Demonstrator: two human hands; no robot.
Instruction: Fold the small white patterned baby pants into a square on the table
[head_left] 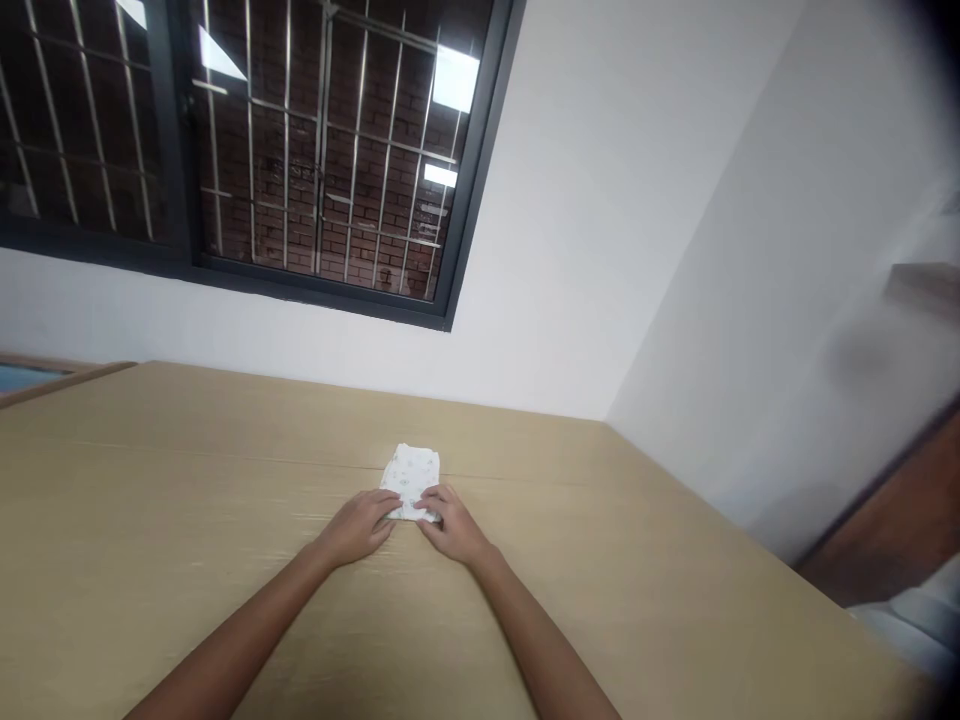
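A small white folded cloth (411,472) with a faint scattered print lies flat on the tan table (247,500). My left hand (364,525) is at its near left corner, fingers over the top and thumb at the near edge. On the opposite side, my right hand (450,525) grips the near right corner in the same way. Both hands are closed on the cloth, and its two near corners are partly hidden beneath the fingers. The far half of the cloth shows uncovered.
Behind the table rises a white wall (570,200) with a dark-framed window (450,270) and metal bars. Another wall meets the table's right side. A brown wooden surface (892,520) stands beyond the right edge, and a wood-edged blue surface (30,378) shows at far left.
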